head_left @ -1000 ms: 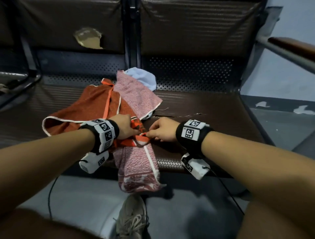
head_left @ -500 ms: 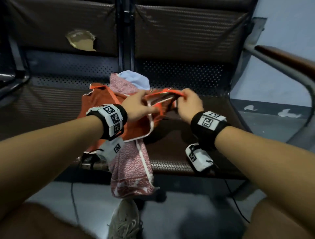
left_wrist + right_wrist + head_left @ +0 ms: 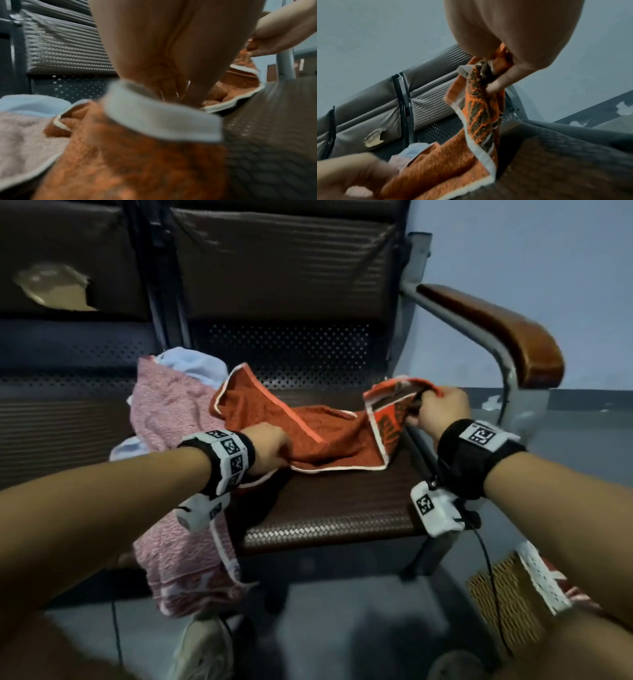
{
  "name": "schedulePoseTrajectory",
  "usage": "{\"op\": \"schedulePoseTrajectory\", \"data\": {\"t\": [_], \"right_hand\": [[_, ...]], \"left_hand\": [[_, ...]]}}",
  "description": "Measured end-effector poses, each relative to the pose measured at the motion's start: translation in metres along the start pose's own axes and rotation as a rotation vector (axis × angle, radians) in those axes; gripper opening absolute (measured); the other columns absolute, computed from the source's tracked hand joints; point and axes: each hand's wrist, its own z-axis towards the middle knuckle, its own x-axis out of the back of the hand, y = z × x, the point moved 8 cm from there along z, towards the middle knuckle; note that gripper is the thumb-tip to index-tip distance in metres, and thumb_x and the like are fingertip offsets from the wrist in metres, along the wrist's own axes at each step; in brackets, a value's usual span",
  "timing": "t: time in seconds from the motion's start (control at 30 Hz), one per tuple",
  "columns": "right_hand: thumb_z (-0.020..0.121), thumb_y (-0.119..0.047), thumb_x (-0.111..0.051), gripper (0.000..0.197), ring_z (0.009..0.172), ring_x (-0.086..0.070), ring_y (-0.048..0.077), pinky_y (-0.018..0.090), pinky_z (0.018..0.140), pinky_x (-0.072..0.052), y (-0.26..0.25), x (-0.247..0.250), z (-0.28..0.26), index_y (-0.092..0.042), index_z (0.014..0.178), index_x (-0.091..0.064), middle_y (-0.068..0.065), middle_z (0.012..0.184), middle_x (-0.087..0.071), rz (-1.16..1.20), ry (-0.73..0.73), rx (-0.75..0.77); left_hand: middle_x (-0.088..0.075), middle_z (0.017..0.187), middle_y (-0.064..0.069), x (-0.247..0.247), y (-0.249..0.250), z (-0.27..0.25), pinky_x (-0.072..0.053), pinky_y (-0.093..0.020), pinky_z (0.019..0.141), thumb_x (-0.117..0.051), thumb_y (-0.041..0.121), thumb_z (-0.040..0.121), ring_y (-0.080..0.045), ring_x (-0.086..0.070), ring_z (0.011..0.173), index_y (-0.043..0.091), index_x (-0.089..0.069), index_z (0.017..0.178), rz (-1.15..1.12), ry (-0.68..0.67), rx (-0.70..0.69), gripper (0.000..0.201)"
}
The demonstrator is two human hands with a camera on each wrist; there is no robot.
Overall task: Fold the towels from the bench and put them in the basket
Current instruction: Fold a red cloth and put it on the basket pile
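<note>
An orange towel (image 3: 308,433) with a white border is stretched over the right seat of the brown bench (image 3: 335,508). My left hand (image 3: 270,446) grips its near left edge, low on the seat. My right hand (image 3: 438,409) pinches the bunched right corner and holds it up above the seat; the right wrist view shows the orange towel (image 3: 481,108) hanging from my right hand (image 3: 501,75). A pink towel (image 3: 171,440) lies left of it and droops over the seat's front edge. A light blue towel (image 3: 191,364) pokes out behind. A woven basket (image 3: 507,597) stands on the floor at lower right, partly hidden by my right arm.
A padded brown armrest (image 3: 496,337) on a grey metal tube closes the bench's right end. The backrest of the left seat has a torn patch (image 3: 51,289). A shoe (image 3: 202,648) shows on the grey floor below. A black cable (image 3: 486,570) hangs from my right wrist.
Both hands have spread apart, pulling the orange towel rightward off the pink one and across the right seat. My right hand went right and stays raised; my left dropped to the seat.
</note>
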Motion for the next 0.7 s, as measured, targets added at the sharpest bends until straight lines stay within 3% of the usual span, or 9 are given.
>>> {"op": "schedulePoseTrajectory", "data": {"t": [0.1, 0.17, 0.23, 0.3, 0.33, 0.4, 0.5, 0.63, 0.7], "right_hand": [[0.087, -0.021, -0.054, 0.014, 0.104, -0.066, 0.033, 0.040, 0.091, -0.054, -0.001, 0.001, -0.014, -0.017, 0.095, -0.065, 0.015, 0.108, -0.071, -0.168, -0.005, 0.054], [0.082, -0.030, -0.062, 0.036, 0.110, -0.062, 0.031, 0.035, 0.092, -0.050, -0.011, -0.010, -0.028, -0.015, 0.115, -0.062, 0.012, 0.115, -0.068, -0.344, -0.072, 0.164], [0.074, -0.044, -0.070, 0.074, 0.126, -0.051, 0.032, 0.040, 0.106, -0.043, -0.027, -0.028, -0.051, -0.018, 0.139, -0.046, 0.013, 0.135, -0.056, -0.442, -0.173, 0.337], [0.063, -0.060, -0.071, 0.099, 0.134, -0.041, 0.031, 0.044, 0.113, -0.036, -0.044, -0.045, -0.071, -0.028, 0.148, -0.032, 0.010, 0.145, -0.044, -0.482, -0.238, 0.507], [0.061, -0.063, -0.069, 0.098, 0.131, -0.044, 0.029, 0.044, 0.110, -0.039, -0.051, -0.051, -0.075, -0.032, 0.146, -0.034, 0.008, 0.142, -0.047, -0.487, -0.254, 0.560], [0.070, -0.055, -0.069, 0.064, 0.112, -0.060, 0.026, 0.036, 0.091, -0.049, -0.064, -0.054, -0.074, -0.033, 0.127, -0.054, 0.003, 0.120, -0.065, -0.444, -0.236, 0.588], [0.086, -0.039, -0.063, 0.016, 0.088, -0.066, 0.025, 0.029, 0.070, -0.041, -0.072, -0.041, -0.059, -0.024, 0.087, -0.070, -0.001, 0.082, -0.068, -0.451, -0.101, 0.569], [0.093, -0.033, -0.055, 0.037, 0.084, -0.060, 0.031, 0.034, 0.070, -0.041, -0.084, -0.028, -0.051, -0.020, 0.058, -0.050, 0.001, 0.072, -0.058, -0.493, -0.021, 0.650], [0.096, -0.035, -0.051, 0.045, 0.075, -0.055, 0.029, 0.034, 0.065, -0.033, -0.093, -0.023, -0.050, -0.016, 0.056, -0.044, -0.002, 0.062, -0.051, -0.451, 0.021, 0.644]], "left_hand": [[-0.071, 0.108, -0.009, 0.023, 0.013, 0.006, -0.043, -0.030, 0.083, -0.064, 0.022, 0.092, -0.031, -0.064, 0.105, 0.014, -0.070, 0.106, -0.067, 0.142, -0.019, 0.018], [-0.069, 0.103, -0.008, 0.049, 0.026, 0.005, -0.043, -0.032, 0.081, -0.059, 0.022, 0.096, -0.031, -0.063, 0.101, 0.012, -0.065, 0.104, -0.241, 0.311, -0.033, 0.014], [-0.069, 0.102, -0.011, 0.078, 0.049, 0.002, -0.042, -0.033, 0.083, -0.058, 0.021, 0.097, -0.031, -0.062, 0.099, 0.010, -0.066, 0.103, -0.355, 0.471, -0.110, 0.014], [-0.068, 0.096, -0.010, 0.102, 0.074, -0.005, -0.037, -0.031, 0.081, -0.058, 0.023, 0.097, -0.028, -0.060, 0.094, 0.011, -0.068, 0.099, -0.384, 0.597, -0.185, 0.015], [-0.068, 0.094, -0.006, 0.111, 0.081, -0.009, -0.035, -0.029, 0.079, -0.057, 0.024, 0.098, -0.026, -0.059, 0.092, 0.013, -0.068, 0.098, -0.389, 0.650, -0.196, 0.016], [-0.067, 0.089, -0.001, 0.120, 0.085, -0.012, -0.038, -0.029, 0.077, -0.051, 0.028, 0.100, -0.024, -0.061, 0.089, 0.016, -0.065, 0.097, -0.433, 0.693, -0.172, 0.018], [-0.066, 0.083, -0.003, 0.121, 0.068, -0.012, -0.047, -0.038, 0.071, -0.039, 0.042, 0.103, -0.029, -0.062, 0.082, 0.023, -0.054, 0.093, -0.360, 0.692, -0.043, 0.026], [-0.062, 0.067, 0.003, 0.115, 0.035, -0.015, -0.044, -0.039, 0.069, -0.019, 0.085, 0.087, -0.025, -0.060, 0.072, 0.025, -0.058, 0.067, -0.183, 0.555, 0.144, 0.074], [-0.064, 0.064, 0.005, 0.109, 0.033, -0.012, -0.045, -0.040, 0.075, -0.020, 0.102, 0.068, -0.020, -0.060, 0.072, 0.028, -0.069, 0.070, -0.177, 0.453, 0.139, 0.088]]}}
